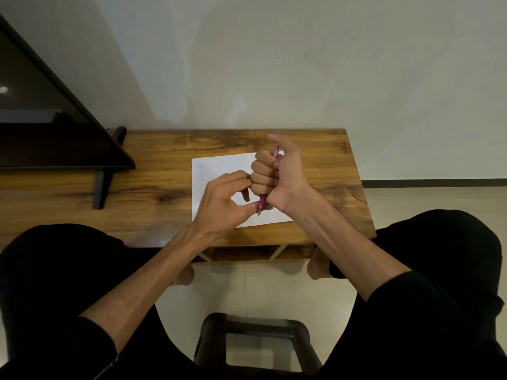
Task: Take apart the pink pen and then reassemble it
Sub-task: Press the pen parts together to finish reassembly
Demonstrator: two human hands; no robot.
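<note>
The pink pen (pixel 262 201) stands nearly upright above a white sheet of paper (pixel 216 167) on the wooden table (pixel 153 187). My right hand (pixel 277 174) is wrapped in a fist around the pen's barrel, thumb raised; the pen's top end pokes out above the fist. My left hand (pixel 222 201) pinches the pen's lower tip section between thumb and forefinger, just under the right fist. Most of the barrel is hidden inside the right fist.
A dark monitor on a black stand (pixel 103 185) occupies the table's left side. A plain wall rises right behind the table. Below are my knees in black clothing and a dark stool (pixel 255 338) on the pale floor.
</note>
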